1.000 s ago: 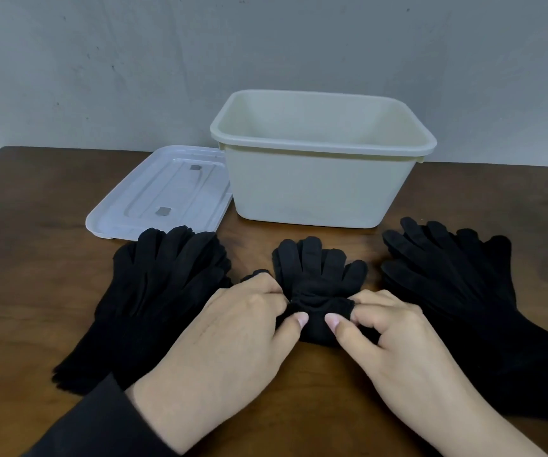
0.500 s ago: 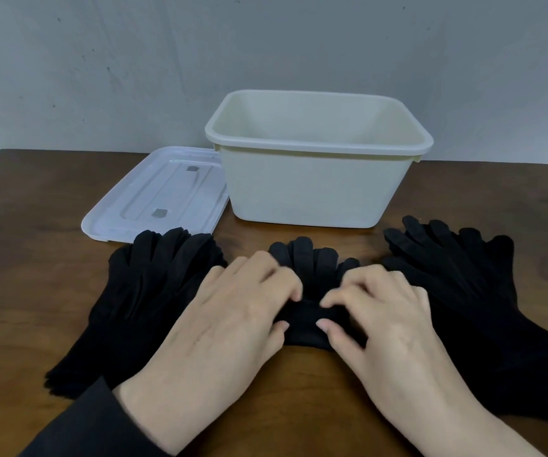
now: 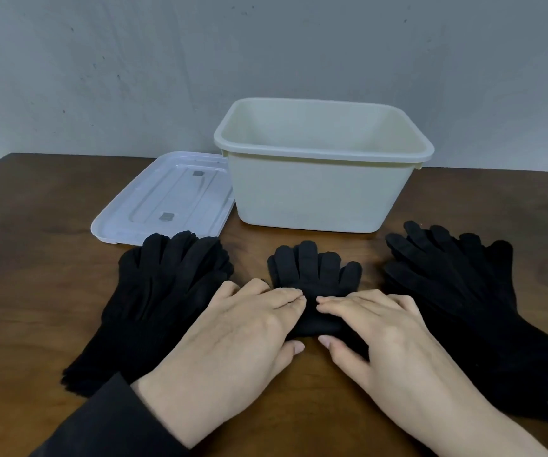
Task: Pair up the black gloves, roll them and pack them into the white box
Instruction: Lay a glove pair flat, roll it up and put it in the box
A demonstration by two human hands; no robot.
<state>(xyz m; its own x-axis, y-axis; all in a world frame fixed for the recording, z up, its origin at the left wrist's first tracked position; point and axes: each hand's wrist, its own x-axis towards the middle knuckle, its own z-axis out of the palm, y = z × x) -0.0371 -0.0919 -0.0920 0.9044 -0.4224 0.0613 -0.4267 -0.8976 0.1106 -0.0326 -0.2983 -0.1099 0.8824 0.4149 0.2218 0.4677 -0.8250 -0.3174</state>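
the pair of black knit gloves being rolled [image 3: 315, 272] lies directly ahead of both hands, its long axis running straight away from the person toward the deep white plastic box [image 3: 318, 192], glove fingers pointing at the box. the rolled end sits under the fingertips, so the roll axis runs crosswise, from one hand to the other. the left hand [image 3: 236, 334] and the right hand [image 3: 384, 331] rest side by side on the roll, fingers laid over its top and thumbs tucked against its near side, fingertips almost meeting at the middle; neither is nearer than the other. judging by this, the next push goes forward, toward the box, which stands just beyond the glove fingers and looks empty as far as its interior shows.

a stack of black gloves [image 3: 167, 291] lies just outside the left hand, another fanned stack of black gloves [image 3: 463, 291] outside the right (both touch or nearly touch the wrists). the clear plastic lid [image 3: 167, 199] lies flat beyond the left stack, beside the box. nothing stands between roll and box.
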